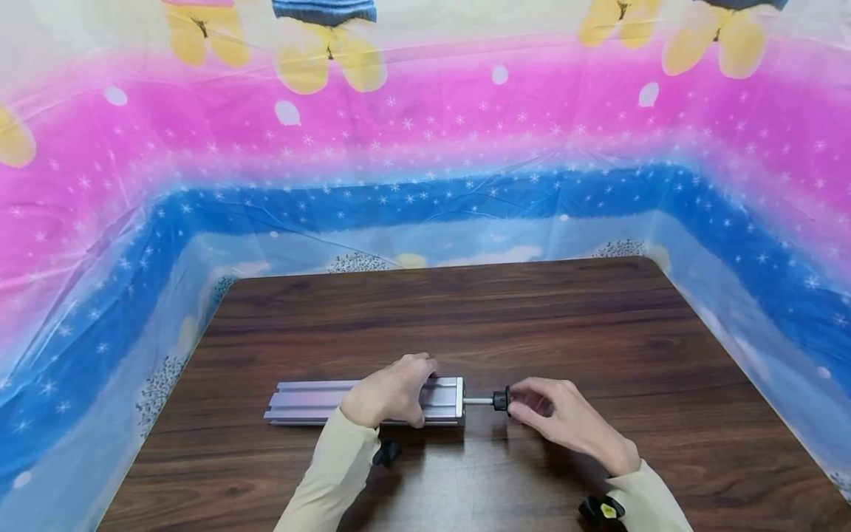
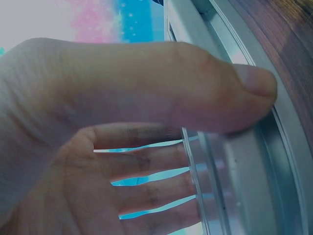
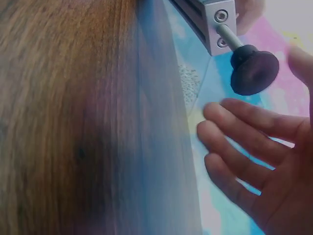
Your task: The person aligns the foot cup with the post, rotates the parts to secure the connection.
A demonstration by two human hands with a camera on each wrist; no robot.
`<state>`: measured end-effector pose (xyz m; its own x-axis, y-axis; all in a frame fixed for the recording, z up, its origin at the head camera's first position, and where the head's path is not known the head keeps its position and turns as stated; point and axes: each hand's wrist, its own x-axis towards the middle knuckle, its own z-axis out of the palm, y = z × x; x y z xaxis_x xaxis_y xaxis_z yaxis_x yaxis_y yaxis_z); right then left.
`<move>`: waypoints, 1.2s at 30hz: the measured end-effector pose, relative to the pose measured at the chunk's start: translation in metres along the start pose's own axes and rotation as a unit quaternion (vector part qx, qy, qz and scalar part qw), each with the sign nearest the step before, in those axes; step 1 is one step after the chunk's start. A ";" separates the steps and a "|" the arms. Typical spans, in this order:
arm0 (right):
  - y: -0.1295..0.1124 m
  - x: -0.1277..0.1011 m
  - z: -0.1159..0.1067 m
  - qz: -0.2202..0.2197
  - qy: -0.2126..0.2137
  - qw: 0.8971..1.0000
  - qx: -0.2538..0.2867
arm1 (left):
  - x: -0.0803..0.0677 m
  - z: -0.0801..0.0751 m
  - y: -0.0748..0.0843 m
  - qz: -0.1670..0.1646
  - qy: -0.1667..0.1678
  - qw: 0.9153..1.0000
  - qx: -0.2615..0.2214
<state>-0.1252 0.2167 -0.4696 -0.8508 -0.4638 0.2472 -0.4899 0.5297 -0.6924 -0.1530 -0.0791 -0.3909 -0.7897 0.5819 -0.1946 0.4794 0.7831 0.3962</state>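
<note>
A silver aluminium extrusion profile (image 1: pixel 306 405) lies lengthwise on the table, with a square end plate (image 1: pixel 459 400) at its right end. My left hand (image 1: pixel 391 393) grips it near that end, thumb (image 2: pixel 220 93) on the near side and fingers across the far side. From the plate sticks out a metal rod (image 1: pixel 479 401) carrying a black levelling foot (image 3: pixel 257 73). Close to the foot is my right hand (image 1: pixel 568 415). In the right wrist view its fingers (image 3: pixel 234 142) are spread and loosely bent, apart from the foot. Two screw heads show on the plate there.
The dark wood-grain table (image 1: pixel 432 318) has its far edge well beyond the profile. A pink and blue patterned cloth (image 1: pixel 425 133) hangs behind it and along both sides. Black wrist devices are on both sleeves (image 1: pixel 332 473).
</note>
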 end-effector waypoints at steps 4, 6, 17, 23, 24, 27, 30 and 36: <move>0.000 -0.002 0.000 -0.052 0.025 0.998 -0.002 | 0.001 0.000 0.000 -0.007 -0.003 1.000 -0.001; 0.000 -0.002 0.001 -0.072 0.033 0.997 -0.005 | 0.002 0.001 0.000 -0.008 -0.004 1.000 0.000; 0.002 0.001 0.003 -0.045 0.020 0.999 0.002 | 0.001 0.001 0.000 -0.013 -0.008 1.000 0.002; 0.002 0.003 0.003 -0.024 0.002 1.000 0.003 | 0.001 0.000 0.001 -0.009 -0.006 1.000 0.002; 0.002 0.004 0.002 -0.020 0.000 1.000 0.002 | 0.000 0.000 0.001 -0.009 -0.008 1.000 0.001; 0.003 0.005 0.003 -0.016 -0.007 1.000 -0.005 | 0.000 0.000 0.002 -0.010 -0.011 1.000 0.000; 0.003 0.007 0.004 -0.022 -0.009 1.000 -0.011 | 0.000 -0.001 0.002 -0.010 -0.010 1.000 -0.001; 0.003 0.010 0.005 -0.021 -0.015 1.000 -0.006 | 0.000 0.000 0.001 -0.006 -0.005 1.000 -0.001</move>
<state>-0.1343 0.2107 -0.4727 -0.8233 -0.5068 0.2558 -0.5278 0.5174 -0.6736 -0.1525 -0.0788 -0.3905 -0.7917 0.5743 -0.2084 0.4691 0.7899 0.3950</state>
